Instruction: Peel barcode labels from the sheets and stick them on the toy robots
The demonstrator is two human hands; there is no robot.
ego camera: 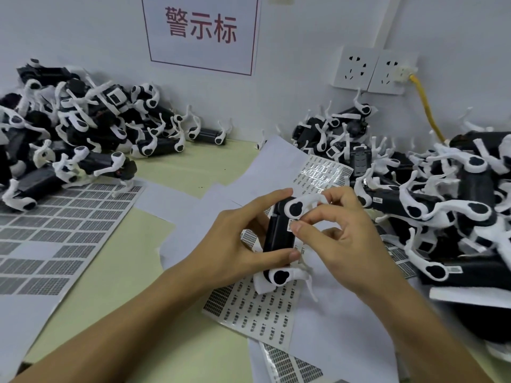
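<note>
Between heaps of toys crowding both counter edges, the left hand grips a toy robot while the right hand fingers press a label onto its side.

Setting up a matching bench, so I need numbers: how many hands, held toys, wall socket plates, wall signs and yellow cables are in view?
Hands: 2, the left hand and right hand
Held toy robot: 1
Socket plates: 2
Wall sign: 1
Yellow cable: 1
Total: 7
</note>
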